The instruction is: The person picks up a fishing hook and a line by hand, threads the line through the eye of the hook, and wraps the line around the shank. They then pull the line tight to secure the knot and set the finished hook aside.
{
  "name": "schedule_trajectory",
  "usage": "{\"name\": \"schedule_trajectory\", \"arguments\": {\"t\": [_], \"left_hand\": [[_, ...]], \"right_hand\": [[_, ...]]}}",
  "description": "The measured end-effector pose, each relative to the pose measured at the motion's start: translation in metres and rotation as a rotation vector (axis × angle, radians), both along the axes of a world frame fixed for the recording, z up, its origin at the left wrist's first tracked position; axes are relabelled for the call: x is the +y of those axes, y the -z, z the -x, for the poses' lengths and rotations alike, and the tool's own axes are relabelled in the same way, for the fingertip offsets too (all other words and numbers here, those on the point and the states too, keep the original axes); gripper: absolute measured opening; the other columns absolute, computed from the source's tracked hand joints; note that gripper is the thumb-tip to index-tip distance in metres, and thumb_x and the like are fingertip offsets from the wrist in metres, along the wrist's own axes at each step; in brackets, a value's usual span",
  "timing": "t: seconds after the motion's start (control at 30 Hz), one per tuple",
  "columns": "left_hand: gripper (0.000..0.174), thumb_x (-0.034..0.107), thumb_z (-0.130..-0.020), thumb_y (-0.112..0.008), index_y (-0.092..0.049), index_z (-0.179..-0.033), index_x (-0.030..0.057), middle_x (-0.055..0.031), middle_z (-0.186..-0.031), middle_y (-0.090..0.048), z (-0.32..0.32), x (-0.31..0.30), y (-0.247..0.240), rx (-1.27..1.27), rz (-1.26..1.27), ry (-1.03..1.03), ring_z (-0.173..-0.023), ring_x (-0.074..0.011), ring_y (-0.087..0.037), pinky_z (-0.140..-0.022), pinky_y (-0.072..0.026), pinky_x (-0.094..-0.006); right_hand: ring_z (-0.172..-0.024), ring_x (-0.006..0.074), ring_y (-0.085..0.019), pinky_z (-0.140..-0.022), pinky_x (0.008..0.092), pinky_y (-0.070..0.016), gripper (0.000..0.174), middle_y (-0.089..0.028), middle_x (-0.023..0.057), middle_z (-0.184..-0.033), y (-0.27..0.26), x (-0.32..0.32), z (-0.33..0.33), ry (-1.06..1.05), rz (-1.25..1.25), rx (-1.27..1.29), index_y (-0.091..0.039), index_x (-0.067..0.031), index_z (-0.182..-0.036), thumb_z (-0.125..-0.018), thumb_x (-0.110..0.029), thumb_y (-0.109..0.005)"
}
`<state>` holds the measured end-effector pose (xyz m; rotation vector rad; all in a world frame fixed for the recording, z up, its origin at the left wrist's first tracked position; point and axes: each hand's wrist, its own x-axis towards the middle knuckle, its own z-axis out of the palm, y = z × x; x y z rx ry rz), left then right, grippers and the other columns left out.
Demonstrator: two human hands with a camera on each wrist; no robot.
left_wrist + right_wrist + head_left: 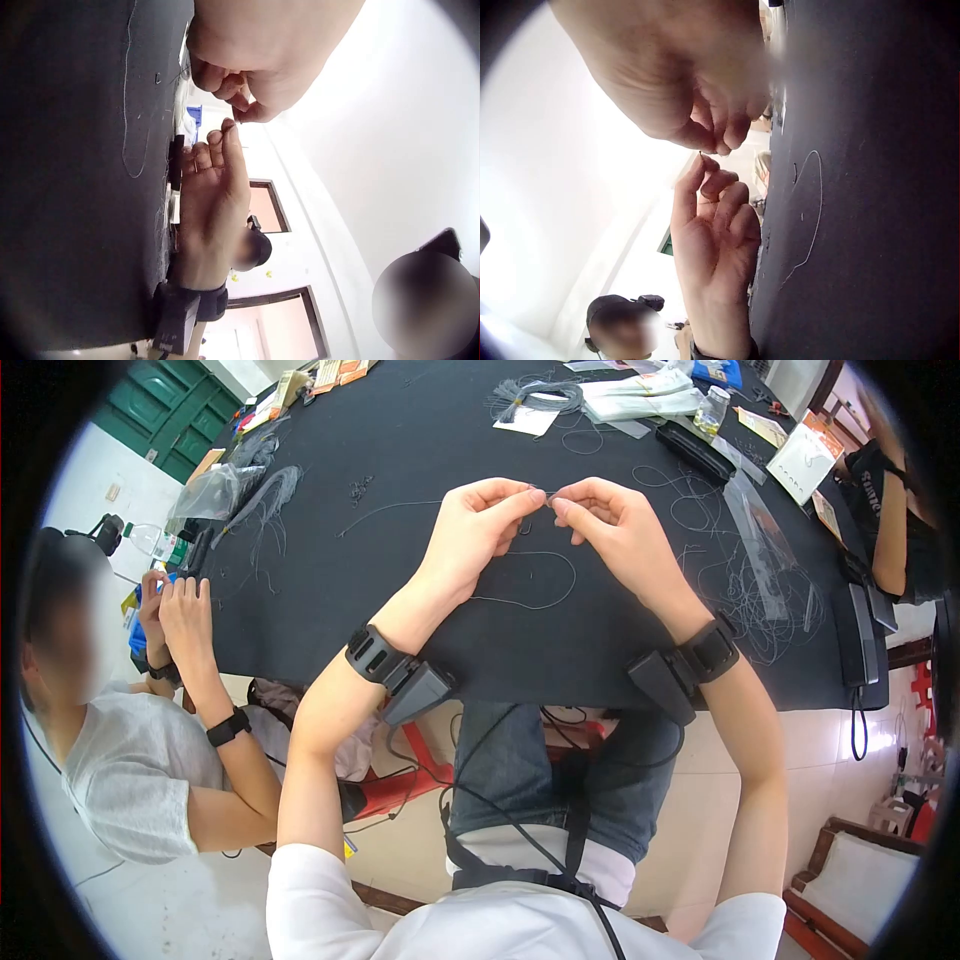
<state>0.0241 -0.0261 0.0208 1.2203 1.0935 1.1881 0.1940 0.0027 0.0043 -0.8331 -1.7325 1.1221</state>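
Observation:
Both hands are raised over the black cloth, fingertips nearly meeting. The left hand (478, 532) pinches a thin grey line (400, 507) between thumb and index finger; a tiny dark piece (700, 154) shows at its tips in the right wrist view. The right hand (622, 532) has thumb and index finger together at the same spot, and what lies between them is too small to tell. Below the hands the line forms a loop (574, 582) on the cloth. In the left wrist view the right hand (214, 202) faces the left hand (259, 52).
Tangled clear line (760, 600) and a black case (695, 452) lie at the right. Packets (640, 398), a small jar (712, 410) and a coil of line (535, 398) are at the back. A seated person (150, 760) works at the left.

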Motion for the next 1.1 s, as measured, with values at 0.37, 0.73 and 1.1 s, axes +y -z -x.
{"name": "schedule_trajectory", "arguments": {"t": [0.37,0.73,1.1], "left_hand": [[0.017,0.020,-0.086,-0.055,-0.056,-0.086,0.0034,0.0055,-0.060,-0.044,-0.001,-0.004,-0.005,-0.256,0.024,0.185,-0.046,-0.0007,-0.033,-0.041,-0.0254,-0.0159],[0.015,0.017,-0.084,-0.057,-0.058,-0.089,0.0030,0.0069,-0.063,-0.041,0.010,0.000,-0.009,-0.272,0.008,0.168,-0.048,-0.0004,-0.028,-0.042,-0.0219,-0.0176],[0.017,0.014,-0.080,-0.061,-0.061,-0.087,-0.0016,0.0047,-0.060,-0.045,0.008,0.001,-0.006,-0.252,0.021,0.130,-0.043,-0.0004,-0.028,-0.040,-0.0204,-0.0188]], "right_hand": [[-0.062,0.0105,-0.056,-0.056,0.0222,-0.0439,0.035,-0.060,0.0056,-0.080,0.005,-0.017,0.011,-0.548,0.404,0.004,-0.050,0.0011,-0.108,-0.088,-0.027,-0.054],[-0.052,0.0049,-0.036,-0.047,0.0205,-0.0294,0.026,-0.043,-0.0043,-0.058,-0.003,-0.013,0.006,-0.413,0.326,-0.159,-0.063,-0.0022,-0.089,-0.089,-0.025,-0.051],[-0.053,0.0066,-0.037,-0.049,0.0225,-0.0305,0.026,-0.045,-0.0030,-0.059,-0.004,-0.014,0.006,-0.392,0.325,-0.229,-0.064,-0.0012,-0.087,-0.087,-0.024,-0.051]]}}
